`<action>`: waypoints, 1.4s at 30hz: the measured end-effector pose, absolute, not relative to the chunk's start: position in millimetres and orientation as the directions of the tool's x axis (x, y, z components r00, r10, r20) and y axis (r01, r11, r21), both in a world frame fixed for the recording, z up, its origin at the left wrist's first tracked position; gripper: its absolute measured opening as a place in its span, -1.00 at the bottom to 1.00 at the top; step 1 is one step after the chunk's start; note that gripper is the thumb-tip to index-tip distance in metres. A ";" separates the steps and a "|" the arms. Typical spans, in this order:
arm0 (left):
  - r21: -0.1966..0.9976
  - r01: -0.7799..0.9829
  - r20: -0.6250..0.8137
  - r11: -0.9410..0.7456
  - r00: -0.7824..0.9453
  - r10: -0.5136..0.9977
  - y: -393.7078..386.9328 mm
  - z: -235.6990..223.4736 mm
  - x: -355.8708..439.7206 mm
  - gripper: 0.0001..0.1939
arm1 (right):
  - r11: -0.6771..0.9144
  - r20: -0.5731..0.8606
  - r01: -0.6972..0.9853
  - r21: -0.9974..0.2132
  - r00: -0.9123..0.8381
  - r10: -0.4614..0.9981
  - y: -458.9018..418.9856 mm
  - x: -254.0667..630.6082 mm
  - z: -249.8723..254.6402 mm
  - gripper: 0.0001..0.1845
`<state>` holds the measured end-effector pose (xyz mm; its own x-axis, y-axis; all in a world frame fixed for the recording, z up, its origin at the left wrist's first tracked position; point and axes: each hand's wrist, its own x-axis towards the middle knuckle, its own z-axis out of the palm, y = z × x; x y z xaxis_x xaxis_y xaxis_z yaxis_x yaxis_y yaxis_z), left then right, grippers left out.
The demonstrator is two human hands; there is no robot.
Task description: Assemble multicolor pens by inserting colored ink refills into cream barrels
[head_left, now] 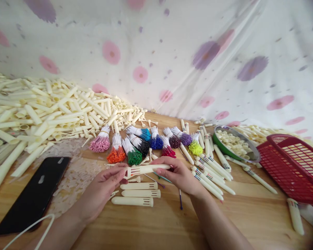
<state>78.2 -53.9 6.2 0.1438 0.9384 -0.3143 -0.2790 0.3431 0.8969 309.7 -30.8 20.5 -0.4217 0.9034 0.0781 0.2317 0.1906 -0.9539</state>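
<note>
My two hands hold a cream multicolour pen barrel (148, 169) lengthwise between them, just above the table. At its slotted end, the fingers of my left hand (103, 187) are pinched round the rim. My right hand (179, 175) grips the smooth, tapered end. Right below lie three cream slotted barrels (139, 193) side by side. Beyond the hands, bundles of coloured refills with white stems stand in a row, among them an orange bundle (116, 151), a green bundle (132, 152) and a red bundle (168, 148). A loose dark-blue refill (181, 200) rests beside my right wrist.
A large heap of cream tubes (49, 107) fills the back left. Nearer are a black phone (33, 194), a cable (45, 229) and scattered clear pieces (73, 177). On the right are barrels with coloured slots (211, 173), a green-sided bowl (224, 151) and a red basket (284, 170).
</note>
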 end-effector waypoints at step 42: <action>0.884 -0.404 -0.228 0.233 0.061 0.972 -39.5 6.1 71.4 -0.62 | -0.061 -0.071 0.056 -0.997 -0.210 0.975 -23.4 313.6 15.5 -0.53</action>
